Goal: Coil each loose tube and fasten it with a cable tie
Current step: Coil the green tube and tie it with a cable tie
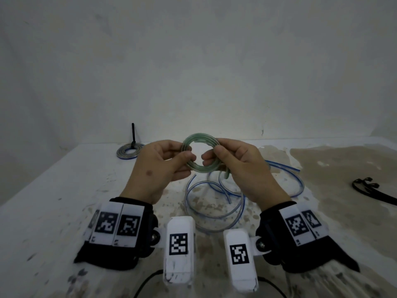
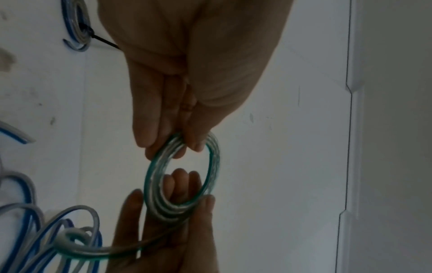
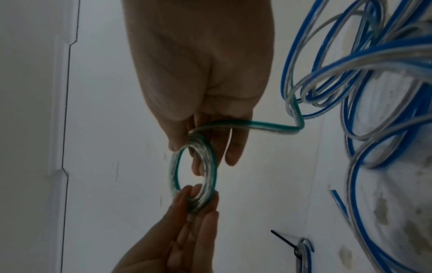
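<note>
At the centre of the head view, the left hand [image 1: 160, 166] and right hand [image 1: 240, 166] each pinch one side of a green tube [image 1: 200, 154], wound into a small coil held above the table [image 1: 53, 211]. A short tail [image 3: 252, 126] trails off at the right hand. Best to tuck that tail into the loops and keep them pinched flat while reaching for a cable tie [image 1: 369, 189], centre right. Loose blue tubes [image 1: 214, 196] lie below; a tied coil [image 1: 129, 150] sits upper left. White, stained tabletop, plain pale wall [image 1: 193, 61] behind.
</note>
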